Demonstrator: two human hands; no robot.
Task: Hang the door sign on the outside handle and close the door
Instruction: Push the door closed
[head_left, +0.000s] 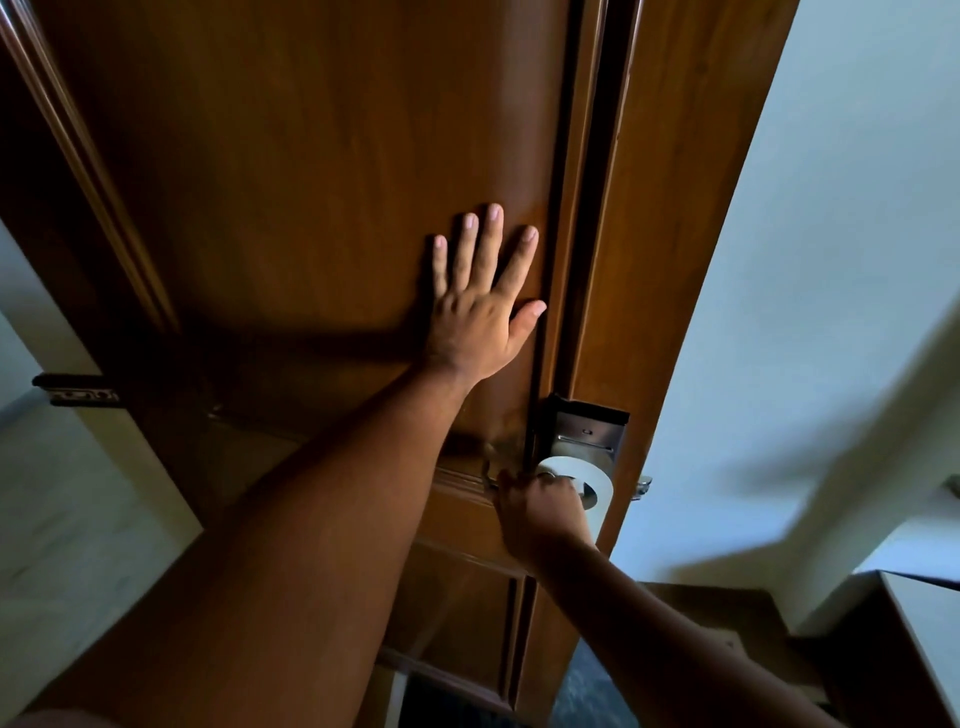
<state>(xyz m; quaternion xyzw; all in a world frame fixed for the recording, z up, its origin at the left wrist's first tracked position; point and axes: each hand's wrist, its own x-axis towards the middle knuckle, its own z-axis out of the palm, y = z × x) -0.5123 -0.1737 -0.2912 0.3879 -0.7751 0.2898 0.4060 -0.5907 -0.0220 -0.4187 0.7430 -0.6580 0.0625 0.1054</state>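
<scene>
A brown wooden door (291, 171) fills the upper left, seen from close up and standing ajar. My left hand (483, 306) lies flat on its panel near the free edge, fingers spread. Lower down, a white door sign (592, 480) with a round hole hangs around the outside handle (643, 486), below a metal lock plate (584, 434). My right hand (543, 512) is closed around the sign's loop at the handle. Most of the handle and the rest of the sign are hidden by my right hand.
The wooden door frame (670, 234) stands right of the door's edge. A white wall (841, 260) lies to the right, with a dark wooden cabinet with a pale top (914, 639) at the lower right. A metal hinge or latch (78, 392) shows at the left.
</scene>
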